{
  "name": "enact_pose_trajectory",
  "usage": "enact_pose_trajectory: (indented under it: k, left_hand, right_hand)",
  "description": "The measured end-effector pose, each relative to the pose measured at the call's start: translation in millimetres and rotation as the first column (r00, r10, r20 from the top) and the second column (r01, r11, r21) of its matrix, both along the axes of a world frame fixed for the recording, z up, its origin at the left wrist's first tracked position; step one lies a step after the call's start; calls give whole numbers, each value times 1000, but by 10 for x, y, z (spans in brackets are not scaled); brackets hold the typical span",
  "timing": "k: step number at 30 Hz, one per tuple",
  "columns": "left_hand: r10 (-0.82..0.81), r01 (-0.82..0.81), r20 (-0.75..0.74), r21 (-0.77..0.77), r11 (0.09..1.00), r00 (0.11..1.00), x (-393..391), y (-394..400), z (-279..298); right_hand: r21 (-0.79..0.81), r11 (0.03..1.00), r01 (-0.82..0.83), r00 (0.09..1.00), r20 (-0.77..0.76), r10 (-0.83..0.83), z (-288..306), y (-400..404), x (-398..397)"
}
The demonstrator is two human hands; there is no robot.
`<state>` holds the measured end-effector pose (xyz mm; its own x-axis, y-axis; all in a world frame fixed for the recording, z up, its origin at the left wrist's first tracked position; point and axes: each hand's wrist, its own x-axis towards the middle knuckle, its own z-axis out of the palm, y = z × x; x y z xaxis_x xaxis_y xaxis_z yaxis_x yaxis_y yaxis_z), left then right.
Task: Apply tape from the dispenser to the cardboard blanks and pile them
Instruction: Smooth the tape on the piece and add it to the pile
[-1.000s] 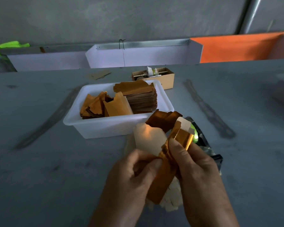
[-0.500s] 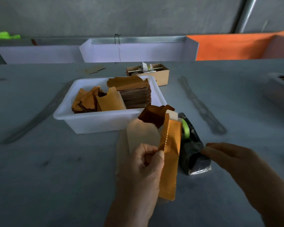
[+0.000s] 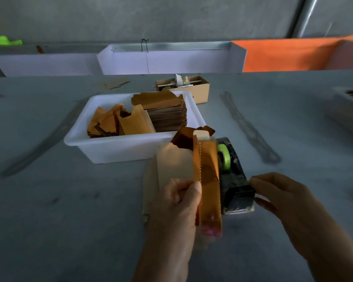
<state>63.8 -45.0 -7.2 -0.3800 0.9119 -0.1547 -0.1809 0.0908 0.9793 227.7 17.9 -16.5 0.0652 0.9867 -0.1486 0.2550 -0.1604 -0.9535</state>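
Cardboard blank (image 3: 209, 180) pinched upright in left hand (image 3: 177, 202), right hand (image 3: 277, 194) fingertips pinching at black tape dispenser (image 3: 235, 188) front, green tape roll (image 3: 224, 156) behind.

On the desk (image 3: 49, 220) a tub (image 3: 118, 151) sits left of centre, with a stack of cardboard blanks (image 3: 167, 115) in its right part and loose blanks (image 3: 110, 123) in its left. A small box (image 3: 200, 90) stands just behind it. The tape dispenser (image 3: 232, 180) lies near and right of the tub. The left hand (image 3: 177, 202) holds a blank (image 3: 209, 180) just left of the dispenser; the right hand (image 3: 281, 198) is at its near end.
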Motion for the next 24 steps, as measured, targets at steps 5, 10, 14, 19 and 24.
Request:
enact_pose_trajectory:
  k: [5,10,14,19,24]
  left_hand:
    - [-48,46,108,24,999,993,-98,-26,29]
    - [-30,31,17,-22,999,999,-38,-23,40]
    - [-25,21,-90,-49,999,996,40,-9,12]
    - [-46,41,-68,-75,996,997,102,27,-9]
    - [-44,45,13,-81,996,999,219,73,-38]
  right_hand:
    - [-17,996,-84,994,67,85,-9,21,-112]
    - [-30,994,-101,993,64,102,24,76,-149]
    - [-65,993,-94,995,12,95,14,90,-171]
    - [-20,997,-81,996,-41,80,-12,61,-168]
    - [-40,995,-92,940,-334,74,-12,-17,-231]
